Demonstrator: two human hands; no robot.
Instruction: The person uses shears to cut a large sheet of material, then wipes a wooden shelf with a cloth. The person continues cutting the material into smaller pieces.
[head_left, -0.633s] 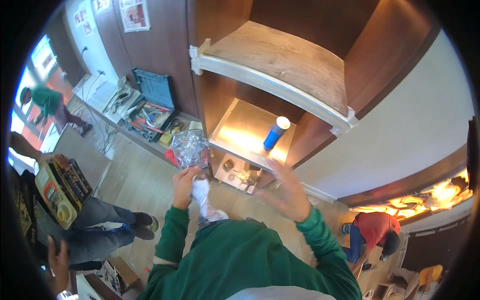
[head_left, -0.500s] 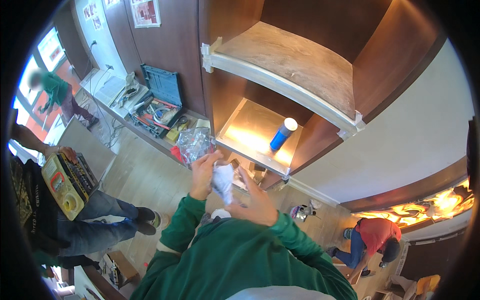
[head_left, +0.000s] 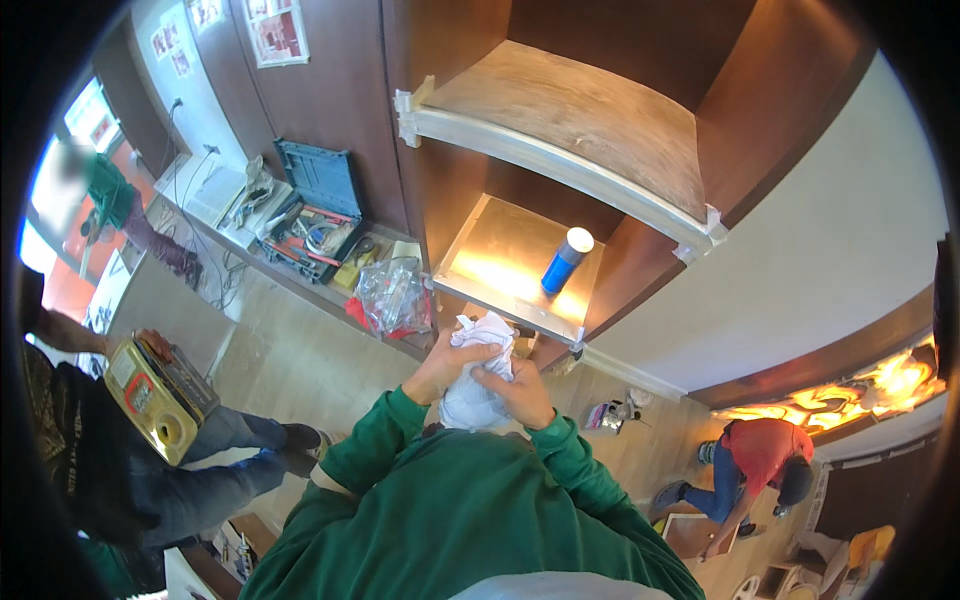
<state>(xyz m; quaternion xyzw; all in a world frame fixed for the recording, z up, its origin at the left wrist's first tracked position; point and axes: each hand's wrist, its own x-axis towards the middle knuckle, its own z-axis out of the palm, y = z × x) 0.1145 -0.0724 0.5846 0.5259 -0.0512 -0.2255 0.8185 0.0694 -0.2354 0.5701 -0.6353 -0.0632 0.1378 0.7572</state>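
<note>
A crumpled white cloth (head_left: 470, 405) is bunched between my hands in front of my green sweatshirt. My left hand (head_left: 435, 372) grips it from the left, thumb laid across it, and my right hand (head_left: 525, 393) pinches it from the right. Just beyond them stands a wooden cabinet with a lit lower shelf (head_left: 480, 255), on which a blue cylindrical can (head_left: 563, 265) with a pale cap stands upright. Its upper shelf (head_left: 560, 110) has tape at both front corners.
A toolbox (head_left: 310, 230) and clear plastic bag (head_left: 392, 295) sit on the left ledge. A person (head_left: 200, 490) at left holds a yellow case (head_left: 150, 400). A red-shirted person (head_left: 765, 450) bends at right. Another person (head_left: 115, 190) works by the window. Small items (head_left: 615, 415) lie on the floor.
My right hand has moved in from the right and closed on the cloth. My left hand has shifted rightward, and the cloth is now more bunched and lifted between both hands.
</note>
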